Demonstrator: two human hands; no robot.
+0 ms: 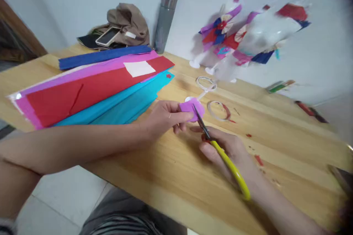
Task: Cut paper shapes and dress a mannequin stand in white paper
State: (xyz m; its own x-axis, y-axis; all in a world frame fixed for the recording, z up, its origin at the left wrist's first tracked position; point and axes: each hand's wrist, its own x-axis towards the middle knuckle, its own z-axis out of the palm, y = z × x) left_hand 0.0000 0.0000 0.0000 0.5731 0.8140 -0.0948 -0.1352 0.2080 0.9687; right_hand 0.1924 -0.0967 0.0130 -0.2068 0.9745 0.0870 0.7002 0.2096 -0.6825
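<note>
Between the thumb and fingers of my left hand (pixel 169 117) is a small piece of purple paper (pixel 188 108), held above the wooden table. My right hand (pixel 224 147) grips a pair of scissors (pixel 227 163) with yellow handles. The dark blades point up and left and lie across the right part of the paper; I cannot tell whether they are cutting into it. Part of the scissors' handle is hidden by my right hand.
Left of my hands lie a red paper strip (pixel 91 88), blue sheets (pixel 124 101) and a dark blue roll (pixel 104 57). Behind stand a flask (pixel 166 20) and a cap with a phone (pixel 108 36). Tape rolls (pixel 219 111) and decorated balloons (pixel 256 33) are to the right.
</note>
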